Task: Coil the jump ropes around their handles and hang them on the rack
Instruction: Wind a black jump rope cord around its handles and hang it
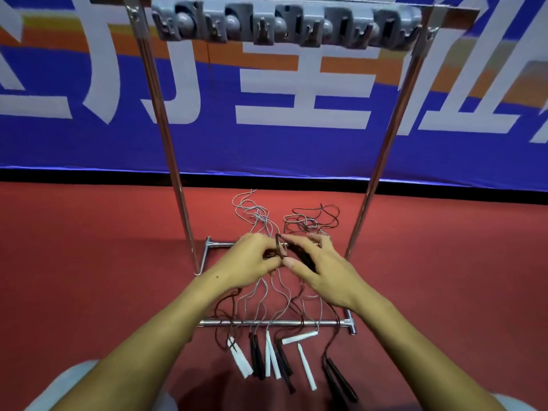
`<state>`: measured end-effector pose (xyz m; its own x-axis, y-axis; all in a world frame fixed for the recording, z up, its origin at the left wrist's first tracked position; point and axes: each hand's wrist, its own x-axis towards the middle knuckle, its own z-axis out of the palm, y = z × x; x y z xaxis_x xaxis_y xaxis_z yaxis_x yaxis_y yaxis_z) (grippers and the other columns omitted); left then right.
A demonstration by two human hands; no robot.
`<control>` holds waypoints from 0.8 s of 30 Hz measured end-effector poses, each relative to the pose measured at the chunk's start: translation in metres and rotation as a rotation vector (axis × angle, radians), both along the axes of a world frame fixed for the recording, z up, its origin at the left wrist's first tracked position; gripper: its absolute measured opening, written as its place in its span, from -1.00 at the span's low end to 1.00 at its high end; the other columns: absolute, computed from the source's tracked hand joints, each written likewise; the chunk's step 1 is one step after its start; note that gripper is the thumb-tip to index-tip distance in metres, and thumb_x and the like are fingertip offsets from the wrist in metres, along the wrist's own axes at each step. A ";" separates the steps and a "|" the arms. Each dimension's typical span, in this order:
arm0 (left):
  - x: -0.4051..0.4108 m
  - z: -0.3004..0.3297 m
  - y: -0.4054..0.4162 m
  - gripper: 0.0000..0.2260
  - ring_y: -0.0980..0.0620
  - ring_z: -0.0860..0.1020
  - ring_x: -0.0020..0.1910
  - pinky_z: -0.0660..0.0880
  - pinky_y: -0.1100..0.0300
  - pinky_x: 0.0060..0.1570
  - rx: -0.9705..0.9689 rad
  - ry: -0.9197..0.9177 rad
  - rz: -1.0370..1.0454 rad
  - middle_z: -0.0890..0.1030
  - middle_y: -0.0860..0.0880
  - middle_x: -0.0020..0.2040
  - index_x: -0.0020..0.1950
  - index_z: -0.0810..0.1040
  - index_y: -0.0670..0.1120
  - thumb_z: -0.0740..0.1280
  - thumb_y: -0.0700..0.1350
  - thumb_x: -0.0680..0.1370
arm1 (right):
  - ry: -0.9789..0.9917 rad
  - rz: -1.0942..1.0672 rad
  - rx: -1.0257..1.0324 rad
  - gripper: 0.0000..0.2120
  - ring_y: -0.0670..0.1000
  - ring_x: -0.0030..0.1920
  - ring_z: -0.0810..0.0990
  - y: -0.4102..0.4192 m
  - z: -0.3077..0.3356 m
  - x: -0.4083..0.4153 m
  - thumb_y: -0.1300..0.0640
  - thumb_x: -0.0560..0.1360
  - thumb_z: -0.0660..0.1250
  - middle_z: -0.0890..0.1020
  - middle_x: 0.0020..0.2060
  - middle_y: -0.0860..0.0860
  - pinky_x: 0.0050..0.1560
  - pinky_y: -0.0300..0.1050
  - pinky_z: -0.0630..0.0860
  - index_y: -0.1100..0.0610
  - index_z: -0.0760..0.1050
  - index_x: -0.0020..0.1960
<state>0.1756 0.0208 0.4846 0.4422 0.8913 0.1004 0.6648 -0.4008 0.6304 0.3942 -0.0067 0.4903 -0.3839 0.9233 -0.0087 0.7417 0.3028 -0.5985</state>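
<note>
My left hand (252,256) and my right hand (317,268) meet above the rack's base, both holding a black jump rope (302,255). The right hand grips its dark handles, with cord wound round them. The left hand pinches a loop of the black cord beside them. Several other jump ropes lie on the red floor: white handles (241,358) and black handles (341,381) point towards me, and their thin cords (258,215) trail away in a tangle. High on the rack (175,173) sits a grey hook bar (284,25), with nothing hanging from it.
The rack's near floor bar (272,323) crosses over the cords, and its two chrome uprights rise left and right. A blue banner (89,137) with large white characters stands behind. My knees show at both bottom corners.
</note>
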 end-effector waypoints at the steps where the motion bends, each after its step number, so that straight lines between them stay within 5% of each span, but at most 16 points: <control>1: 0.001 0.000 0.001 -0.91 0.10 0.58 -0.34 0.51 0.11 -0.23 -0.007 -0.008 -0.016 0.67 0.05 -0.34 -0.12 0.70 -0.04 0.42 -0.15 0.56 | 0.098 0.006 0.023 -0.48 -0.04 0.43 0.47 0.000 -0.001 0.003 -0.34 0.60 0.23 0.37 0.47 -0.10 0.40 0.18 0.47 -0.40 0.18 0.51; 4: 0.005 0.002 -0.003 -0.87 0.13 0.56 -0.33 0.49 0.12 -0.22 -0.052 -0.035 -0.088 0.68 0.10 -0.28 -0.08 0.70 -0.03 0.39 -0.11 0.64 | 0.306 0.009 0.052 -0.35 -0.17 0.50 0.41 0.001 0.006 0.005 0.00 0.60 0.41 0.48 0.45 -0.17 0.46 0.09 0.43 -0.34 0.14 0.53; 7: 0.001 0.004 -0.009 -0.86 -0.02 0.62 -0.24 0.54 0.06 -0.13 -0.114 -0.073 -0.140 0.72 0.10 -0.20 0.01 0.71 -0.01 0.36 -0.08 0.68 | 0.283 0.048 0.095 -0.26 -0.20 0.52 0.36 -0.004 0.008 0.002 0.23 0.60 0.25 0.37 0.53 -0.26 0.49 -0.02 0.38 -0.37 0.12 0.59; 11: -0.008 0.008 -0.012 -0.85 0.00 0.62 -0.28 0.51 0.13 -0.15 -0.081 -0.121 -0.105 0.72 0.12 -0.25 -0.03 0.72 -0.02 0.38 -0.05 0.68 | 0.075 0.065 0.020 -0.45 -0.09 0.45 0.40 -0.005 -0.019 -0.003 0.05 0.54 0.14 0.37 0.47 -0.19 0.42 0.12 0.42 -0.40 0.29 0.46; 14: -0.010 0.011 -0.014 -0.83 0.07 0.59 -0.34 0.51 0.18 -0.21 -0.034 -0.127 -0.059 0.71 0.13 -0.31 -0.10 0.71 -0.03 0.42 -0.03 0.66 | 0.167 0.056 -0.116 -0.77 -0.16 0.36 0.44 -0.008 -0.025 -0.002 -0.06 0.70 0.16 0.49 0.28 -0.23 0.42 -0.03 0.38 -0.27 0.58 0.18; 17: -0.016 0.011 -0.008 -0.80 0.13 0.52 -0.41 0.46 0.15 -0.29 -0.024 -0.174 0.006 0.69 0.08 -0.35 -0.17 0.68 -0.01 0.47 0.02 0.61 | 0.339 0.047 -0.164 -0.56 -0.11 0.24 0.48 -0.011 -0.019 -0.004 -0.16 0.73 0.10 0.60 0.02 -0.19 0.32 -0.16 0.38 -0.06 0.68 -0.08; 21: -0.022 0.009 -0.006 -0.83 -0.17 0.61 -0.29 0.53 -0.01 -0.21 -0.072 -0.279 0.005 0.68 0.00 -0.33 -0.12 0.70 -0.03 0.47 0.00 0.62 | 0.288 -0.009 -0.047 -0.70 -0.08 0.05 0.49 -0.003 -0.026 -0.012 -0.29 0.64 0.23 0.60 -0.01 0.00 0.23 0.02 0.48 -0.13 0.61 0.03; 24: -0.027 0.007 -0.009 -0.84 -0.03 0.56 -0.35 0.47 0.10 -0.26 -0.122 -0.316 -0.009 0.68 -0.04 -0.33 -0.11 0.71 -0.05 0.46 -0.02 0.63 | 0.235 0.025 -0.027 -0.76 -0.17 0.08 0.50 -0.002 -0.026 -0.010 -0.26 0.63 0.27 0.49 0.08 -0.11 0.20 -0.20 0.45 -0.28 0.56 0.26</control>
